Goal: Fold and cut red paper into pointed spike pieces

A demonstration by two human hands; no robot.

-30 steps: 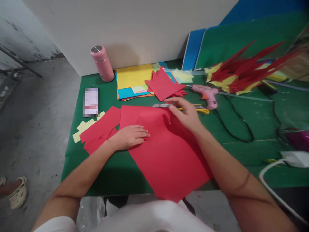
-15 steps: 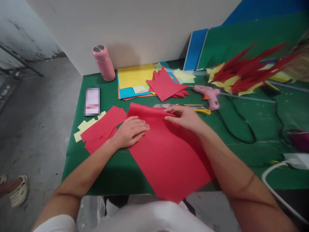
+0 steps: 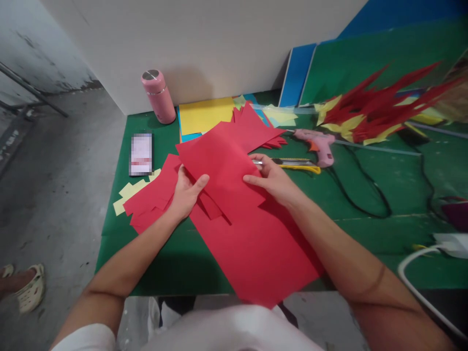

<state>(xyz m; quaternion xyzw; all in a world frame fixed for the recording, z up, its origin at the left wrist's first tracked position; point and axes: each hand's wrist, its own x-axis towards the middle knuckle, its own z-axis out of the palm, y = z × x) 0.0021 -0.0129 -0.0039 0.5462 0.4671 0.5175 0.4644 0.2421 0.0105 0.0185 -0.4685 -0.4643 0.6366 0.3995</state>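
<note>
Notably, the upper red sheet (image 3: 219, 163) is now raised off the lower red sheet (image 3: 261, 258); approx. half a sec. ago its far edge was only curled back. It now hides part of the yellow sheet (image 3: 206, 114) and blue paper behind, plus most of the cutter's (image 3: 298, 164) blade. L hand (image 3: 185, 195), prev. flat on the red paper, has turned thumb-up and clamps the near-left edge, fingers partly hidden underneath. R hand (image 3: 276, 183) pinches the right edge, thumb on top, fingers behind, next to the cutter. Hands well apart, w/ the upper red sheet btwn them, tilted, extending beyond both toward the wall. Narrow red flaps (image 3: 212, 207) hang just right of L hand. Lower red sheet lies below, on the table (image 3: 171, 270), reaching its near edge. Glue gun (image 3: 317, 144), phone (image 3: 141, 153) and flask (image 3: 161, 102): pos. unchanged
</note>
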